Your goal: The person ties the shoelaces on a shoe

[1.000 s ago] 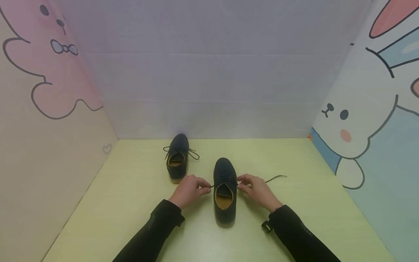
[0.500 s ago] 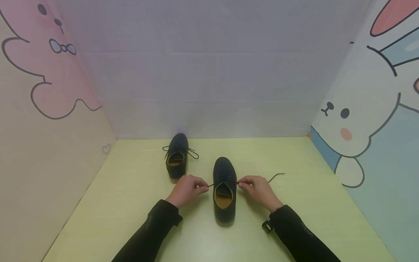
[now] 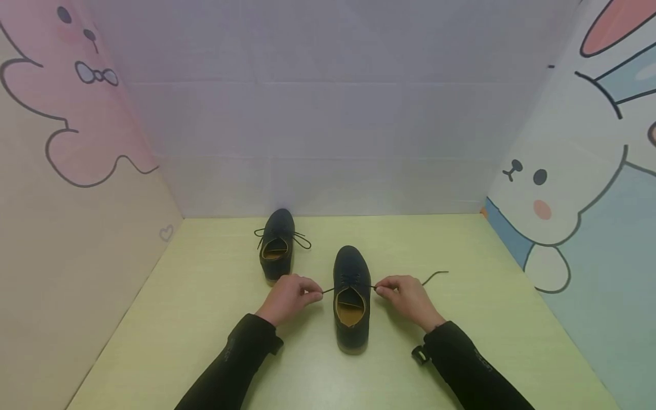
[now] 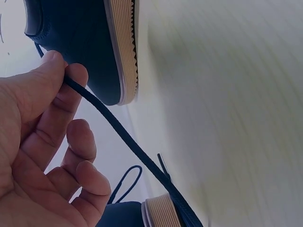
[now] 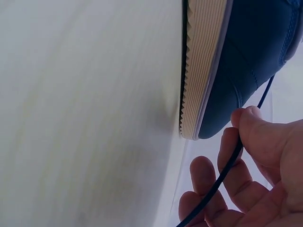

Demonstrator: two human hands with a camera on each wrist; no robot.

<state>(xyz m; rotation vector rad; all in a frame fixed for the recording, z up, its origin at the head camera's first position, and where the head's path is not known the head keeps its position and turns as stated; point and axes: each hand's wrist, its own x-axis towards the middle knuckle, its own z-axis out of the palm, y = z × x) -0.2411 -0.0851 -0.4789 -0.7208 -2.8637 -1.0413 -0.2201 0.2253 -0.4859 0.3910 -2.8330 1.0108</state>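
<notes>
A dark shoe stands in the middle of the table, toe pointing away, its tan insole showing. To its left my left hand pinches one end of the shoelace between thumb and index finger, and a loose length trails below. My right hand pinches the other lace end on the opposite side, its tail reaching out past the knuckles. Both laces run straight from the shoe's opening to the fingertips. In each wrist view the shoe's ribbed pale sole shows beside the hand.
Further back on the left is a matching shoe with its laces tied in a bow, close beyond my left hand. A pale yellow tabletop meets a plain back wall. Cartoon-printed side walls flank it.
Both hands have drawn slightly outward from the shoe, the left one more, and more lace shows between fingers and shoe. Both shoes have kept their places.
</notes>
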